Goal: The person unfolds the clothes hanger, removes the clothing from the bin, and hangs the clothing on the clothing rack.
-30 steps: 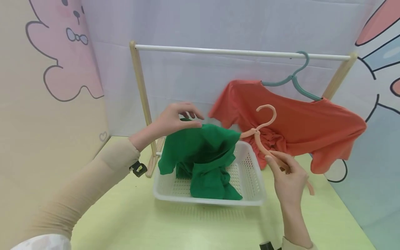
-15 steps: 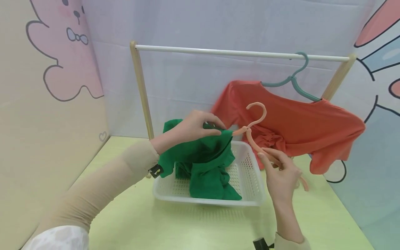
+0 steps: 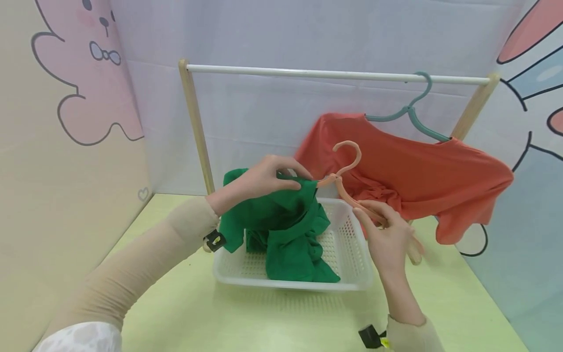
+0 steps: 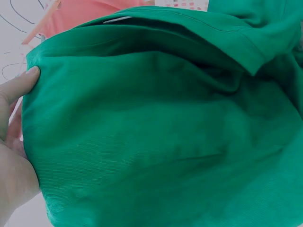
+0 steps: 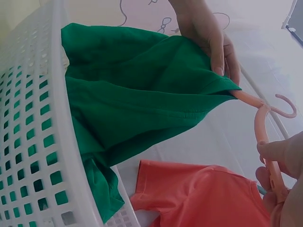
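Note:
A green shirt (image 3: 292, 256) lies partly in a white basket (image 3: 292, 283), its upper part lifted. My left hand (image 3: 268, 178) pinches the shirt near its neckline; in the left wrist view the thumb (image 4: 29, 78) lies on the cloth (image 4: 137, 127) with fingers behind. One arm of a peach clothes hanger (image 3: 346, 195) runs into the neck opening, where cloth hides its end. My right hand (image 3: 387, 239) grips the hanger's other arm, and the hook points up. In the right wrist view, that hand (image 5: 286, 161) has its thumb and fingers round the hanger (image 5: 262, 125).
Behind the basket stands a rack with a white rail (image 3: 286, 72) and wooden posts (image 3: 195, 127). An orange-red shirt (image 3: 409, 171) hangs from the rail on a teal hanger (image 3: 424, 127), close beyond my right hand. The table (image 3: 176, 293) is pale yellow-green.
My left hand has moved right along the shirt to the neckline and taken hold there. My right hand and the peach hanger have shifted left, carrying the hanger arm further into the shirt.

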`<move>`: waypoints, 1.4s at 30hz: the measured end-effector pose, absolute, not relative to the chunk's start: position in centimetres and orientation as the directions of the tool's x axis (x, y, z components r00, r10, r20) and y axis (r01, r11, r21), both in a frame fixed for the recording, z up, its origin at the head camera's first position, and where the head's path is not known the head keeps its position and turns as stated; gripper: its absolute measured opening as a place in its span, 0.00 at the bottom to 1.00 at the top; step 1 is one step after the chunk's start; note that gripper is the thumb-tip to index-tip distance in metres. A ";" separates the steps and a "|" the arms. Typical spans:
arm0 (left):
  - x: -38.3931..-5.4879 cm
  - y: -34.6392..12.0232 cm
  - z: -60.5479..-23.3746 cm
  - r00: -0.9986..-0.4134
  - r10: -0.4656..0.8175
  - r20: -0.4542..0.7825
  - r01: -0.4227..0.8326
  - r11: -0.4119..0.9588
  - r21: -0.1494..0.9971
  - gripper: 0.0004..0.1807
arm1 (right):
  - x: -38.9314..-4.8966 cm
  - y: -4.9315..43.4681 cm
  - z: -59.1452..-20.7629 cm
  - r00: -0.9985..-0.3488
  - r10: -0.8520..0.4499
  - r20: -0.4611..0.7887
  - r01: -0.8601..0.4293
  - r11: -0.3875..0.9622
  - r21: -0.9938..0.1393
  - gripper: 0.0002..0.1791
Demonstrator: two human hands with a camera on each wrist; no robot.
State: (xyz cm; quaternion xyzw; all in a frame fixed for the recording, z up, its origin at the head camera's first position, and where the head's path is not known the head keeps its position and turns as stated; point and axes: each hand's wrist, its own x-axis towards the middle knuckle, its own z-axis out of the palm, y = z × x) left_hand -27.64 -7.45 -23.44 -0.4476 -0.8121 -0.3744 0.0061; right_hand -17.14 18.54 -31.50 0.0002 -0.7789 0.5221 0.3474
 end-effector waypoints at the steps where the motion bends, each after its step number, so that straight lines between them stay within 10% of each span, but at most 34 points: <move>1: -27.7 -7.6 -23.5 -0.598 0.721 0.351 0.732 0.312 0.605 0.15 | -17.3 18.5 -31.5 -0.766 0.358 0.535 -0.365 0.442 -0.819 0.12; 30: -30.2 -10.7 -23.8 -0.706 0.640 0.303 0.666 0.457 0.590 0.17 | -21.6 19.2 -28.9 -0.836 0.055 0.546 -0.416 0.585 -0.696 0.13; 42: -33.1 -13.9 -25.0 -0.782 0.551 0.292 0.582 0.476 0.660 0.16 | -23.3 16.6 -29.2 -0.641 -0.263 0.721 -0.688 0.612 -0.389 0.10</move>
